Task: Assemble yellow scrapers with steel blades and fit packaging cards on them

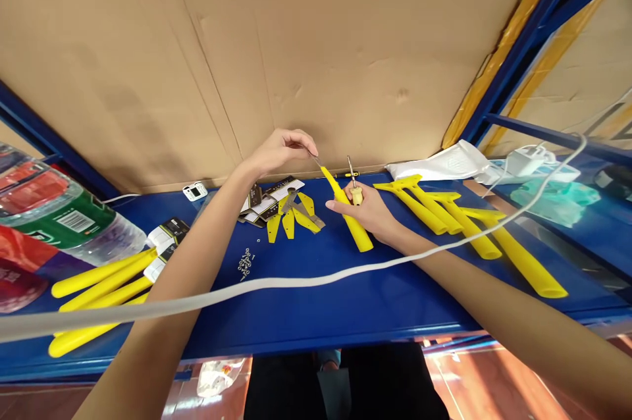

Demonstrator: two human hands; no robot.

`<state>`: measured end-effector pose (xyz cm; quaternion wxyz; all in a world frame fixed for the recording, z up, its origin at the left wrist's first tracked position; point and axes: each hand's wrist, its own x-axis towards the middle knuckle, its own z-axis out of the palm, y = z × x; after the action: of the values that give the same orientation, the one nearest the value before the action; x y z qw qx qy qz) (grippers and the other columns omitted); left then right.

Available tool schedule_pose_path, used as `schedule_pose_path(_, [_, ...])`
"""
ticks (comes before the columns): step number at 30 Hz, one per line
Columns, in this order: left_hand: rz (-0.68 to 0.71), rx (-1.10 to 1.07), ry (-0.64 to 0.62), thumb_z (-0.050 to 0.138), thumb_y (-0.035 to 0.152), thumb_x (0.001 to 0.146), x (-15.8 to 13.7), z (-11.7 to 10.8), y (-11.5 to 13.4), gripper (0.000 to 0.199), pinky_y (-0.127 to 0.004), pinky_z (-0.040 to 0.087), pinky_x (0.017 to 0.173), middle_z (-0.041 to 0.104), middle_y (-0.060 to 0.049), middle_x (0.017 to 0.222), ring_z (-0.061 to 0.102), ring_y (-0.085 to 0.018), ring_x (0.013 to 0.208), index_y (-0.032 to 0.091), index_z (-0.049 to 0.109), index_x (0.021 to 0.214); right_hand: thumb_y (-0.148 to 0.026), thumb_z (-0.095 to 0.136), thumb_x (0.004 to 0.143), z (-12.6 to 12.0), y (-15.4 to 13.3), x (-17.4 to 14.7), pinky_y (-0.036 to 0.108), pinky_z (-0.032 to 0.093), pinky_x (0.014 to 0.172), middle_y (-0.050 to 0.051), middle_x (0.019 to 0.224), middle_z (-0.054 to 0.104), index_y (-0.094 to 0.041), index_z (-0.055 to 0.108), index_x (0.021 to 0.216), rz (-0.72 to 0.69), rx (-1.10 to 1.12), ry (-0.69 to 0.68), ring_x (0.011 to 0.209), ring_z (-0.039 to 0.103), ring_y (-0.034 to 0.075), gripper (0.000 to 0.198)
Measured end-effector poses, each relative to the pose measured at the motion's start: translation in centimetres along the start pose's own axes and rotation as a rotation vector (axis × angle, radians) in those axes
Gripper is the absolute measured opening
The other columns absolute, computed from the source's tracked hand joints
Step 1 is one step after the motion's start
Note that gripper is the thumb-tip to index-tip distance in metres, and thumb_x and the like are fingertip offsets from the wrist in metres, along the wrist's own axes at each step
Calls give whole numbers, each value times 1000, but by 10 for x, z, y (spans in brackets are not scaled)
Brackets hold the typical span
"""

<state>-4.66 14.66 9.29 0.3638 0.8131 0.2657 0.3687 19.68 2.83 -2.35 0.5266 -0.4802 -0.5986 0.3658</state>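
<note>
My right hand is closed around a yellow tapered plastic handle, its narrow end pointing up and left. The same hand keeps a screwdriver with a pale grip and its metal shaft upright. At the handle's narrow tip, my left hand pinches a thin metal piece; its exact kind is too small to tell. Below that hand, several yellow and silver blades lie fanned out beside black-and-white printed boxes. Small screws or nuts lie in a loose cluster nearer to me.
Several yellow T-headed tools lie at right, near a white pouch and a power strip. More yellow handles and wrapped bottles are at left. A white cable crosses the foreground. Cardboard backs the blue shelf.
</note>
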Motion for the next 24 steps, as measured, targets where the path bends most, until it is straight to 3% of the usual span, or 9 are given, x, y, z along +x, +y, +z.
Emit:
schedule_pose_path(4, [26, -14, 28, 93, 30, 74, -2, 2, -1, 12, -48, 50, 118, 83, -12, 122, 68, -37, 140, 21, 89, 80, -76, 104, 68, 1, 0, -3, 34, 50, 64, -5, 69, 62, -28, 48, 83, 56, 58, -86, 63, 61, 18, 76])
schedule_pose_path(10, [-85, -102, -12, 83, 24, 75, -5, -1, -6, 10, -43, 57, 97, 86, -13, 98, 77, -28, 99, 18, 83, 83, -74, 102, 72, 3, -5, -6, 33, 55, 60, -3, 73, 70, -28, 50, 87, 132, 172, -140, 60, 70, 20, 71])
schedule_pose_path(13, [-123, -212, -37, 75, 29, 77, -4, -1, -11, 12, -41, 59, 88, 84, -13, 90, 76, -27, 91, 17, 79, 78, -69, 102, 73, 4, -8, -7, 33, 57, 60, -2, 83, 73, -27, 54, 89, 150, 201, -145, 62, 72, 19, 66])
schedule_pose_path(16, [-165, -291, -75, 75, 39, 84, -3, 0, -13, 23, -41, 59, 85, 81, -14, 88, 76, -27, 87, 17, 78, 79, -66, 103, 73, 3, -9, -7, 33, 56, 59, -4, 76, 67, -28, 55, 89, 157, 183, -173, 64, 74, 22, 64])
schedule_pose_path(20, [-213, -202, -113, 97, 34, 80, -6, 2, -11, 30, -39, 59, 84, 80, -11, 92, 75, -23, 84, 16, 81, 98, -66, 105, 71, 2, -6, -8, 33, 50, 63, -5, 75, 59, -27, 55, 85, 67, 87, -171, 68, 68, 20, 65])
schedule_pose_path(24, [-278, -160, -166, 108, 33, 72, -10, 3, -9, 80, -45, 61, 84, 85, -13, 95, 79, -27, 80, 18, 75, 143, -70, 104, 71, 2, -2, -7, 33, 42, 66, -5, 75, 55, -26, 56, 81, -43, -27, -128, 70, 50, 16, 66])
